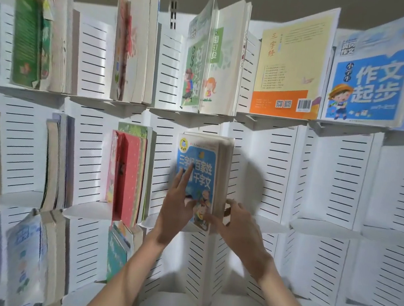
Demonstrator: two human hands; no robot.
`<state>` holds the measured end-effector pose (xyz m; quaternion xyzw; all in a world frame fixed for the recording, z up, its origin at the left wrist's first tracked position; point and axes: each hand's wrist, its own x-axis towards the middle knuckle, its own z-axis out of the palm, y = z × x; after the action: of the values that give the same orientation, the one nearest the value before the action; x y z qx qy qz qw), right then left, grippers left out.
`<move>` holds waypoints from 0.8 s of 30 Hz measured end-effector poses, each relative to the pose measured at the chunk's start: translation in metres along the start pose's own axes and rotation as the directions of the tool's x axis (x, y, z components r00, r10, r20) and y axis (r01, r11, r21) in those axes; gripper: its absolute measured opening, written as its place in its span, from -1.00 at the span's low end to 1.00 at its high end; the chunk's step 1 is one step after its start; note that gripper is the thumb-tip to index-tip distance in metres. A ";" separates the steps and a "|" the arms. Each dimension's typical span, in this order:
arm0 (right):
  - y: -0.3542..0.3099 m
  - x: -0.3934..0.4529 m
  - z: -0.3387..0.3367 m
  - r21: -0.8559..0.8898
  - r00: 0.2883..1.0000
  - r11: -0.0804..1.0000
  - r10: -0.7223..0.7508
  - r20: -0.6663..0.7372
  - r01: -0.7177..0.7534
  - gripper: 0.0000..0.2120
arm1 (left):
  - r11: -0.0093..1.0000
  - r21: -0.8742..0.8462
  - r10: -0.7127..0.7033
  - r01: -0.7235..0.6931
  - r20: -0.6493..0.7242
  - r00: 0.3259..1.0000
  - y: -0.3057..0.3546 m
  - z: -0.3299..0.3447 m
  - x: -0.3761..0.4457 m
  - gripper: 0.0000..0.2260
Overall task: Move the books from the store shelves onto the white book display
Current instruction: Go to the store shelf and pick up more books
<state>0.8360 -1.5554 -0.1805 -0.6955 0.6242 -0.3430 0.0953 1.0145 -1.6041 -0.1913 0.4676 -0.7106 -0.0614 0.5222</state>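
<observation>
Reaching up from below, both forearms meet at one blue book (197, 179) standing upright in a middle-row pocket of the white book display (280, 176). The left hand (175, 207) lies flat, fingers straight, against the front cover. The right hand (236, 221) curls round the lower right edge, its grip holding the page side. The book's long axis runs vertically, directly ahead of both hands, its foot seemingly on the ledge. Beyond, the upper row holds a yellow book (289, 67).
</observation>
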 end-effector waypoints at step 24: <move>0.123 -0.284 -0.215 -0.276 0.868 0.823 0.466 -0.173 -0.497 -0.51 | 0.965 -0.127 0.243 -0.231 0.763 0.598 0.236 0.108 -0.123 -0.79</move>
<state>0.6129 -1.2520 -0.1907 -0.5036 0.8295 -0.2384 0.0375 0.7889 -1.4268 -0.1879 0.2936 -0.9203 -0.1911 0.1743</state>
